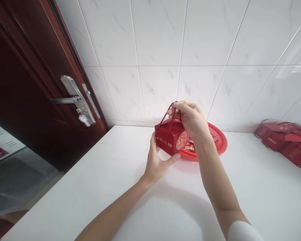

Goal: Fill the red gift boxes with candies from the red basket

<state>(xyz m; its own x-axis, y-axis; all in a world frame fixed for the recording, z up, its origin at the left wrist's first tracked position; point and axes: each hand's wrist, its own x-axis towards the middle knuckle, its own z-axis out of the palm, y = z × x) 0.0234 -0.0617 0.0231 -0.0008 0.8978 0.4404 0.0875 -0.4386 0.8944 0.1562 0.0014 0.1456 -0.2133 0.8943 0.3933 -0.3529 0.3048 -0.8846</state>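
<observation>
A small red gift box (170, 139) with gold characters and a round emblem hangs just above the counter, held up by its red cord handles (171, 115). My right hand (190, 118) pinches those cords at the top of the box. My left hand (157, 164) steadies the box from below and to the left, with its thumb and fingers spread against the lower edge and side. Behind the box lies a round red plastic tray (214, 137) holding red-wrapped packets (190, 146). The box and my right wrist hide part of the tray.
The white counter (90, 190) runs to a white tiled wall (155, 43) at the back. Several flat, unfolded red boxes (283, 140) are piled at the right. A dark red door (32, 83) with a steel lever handle (76, 99) stands at the left, beyond the counter's edge.
</observation>
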